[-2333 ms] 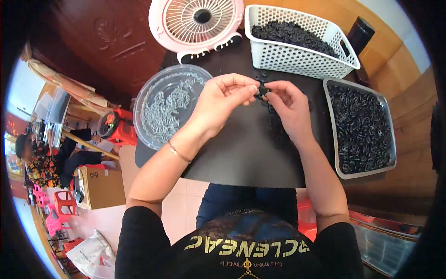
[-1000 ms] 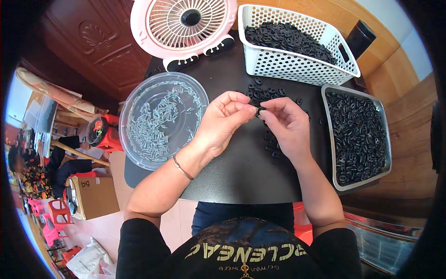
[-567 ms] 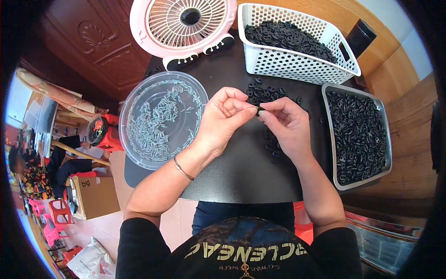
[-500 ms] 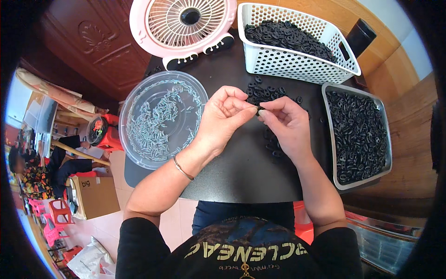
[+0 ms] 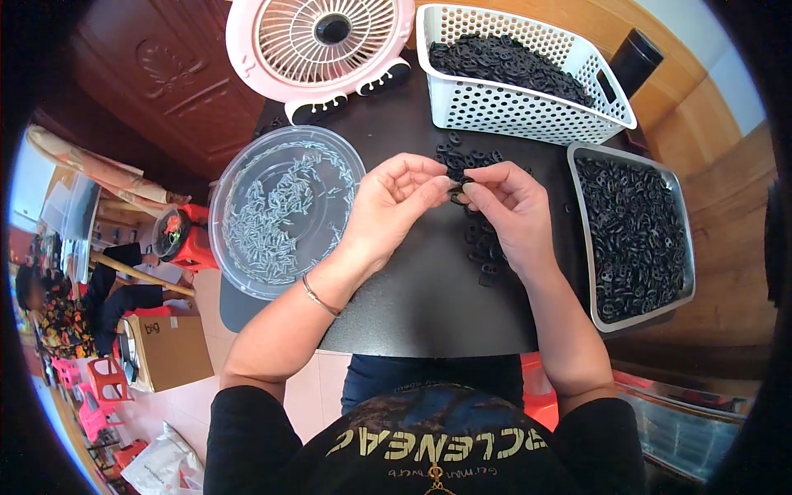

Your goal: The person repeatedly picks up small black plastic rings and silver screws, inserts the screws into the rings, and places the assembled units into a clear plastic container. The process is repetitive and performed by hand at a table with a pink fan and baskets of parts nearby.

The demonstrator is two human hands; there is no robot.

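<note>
My left hand (image 5: 388,206) and my right hand (image 5: 516,216) meet above the middle of the dark table, thumbs and forefingers pinched together. Between the fingertips sits a small black plastic piece (image 5: 456,192), mostly covered, so its exact shape is hard to see. Loose black plastic pieces (image 5: 487,247), some with holes, lie on the table under and behind my right hand. Left of my left hand stands a round clear tub (image 5: 216,216) holding many small silvery metal pieces (image 5: 268,219), too small to tell whether they are springs or pins.
A white perforated basket (image 5: 528,124) at the back and a metal tray (image 5: 584,247) at the right hold heaps of black pieces. A pink fan (image 5: 239,49) stands at the back left. Beyond the table are a cardboard box (image 5: 175,351) and a seated person (image 5: 70,318).
The fingertips have shifted slightly around the black piece, and more of it shows between them. The whole view has moved a little.
</note>
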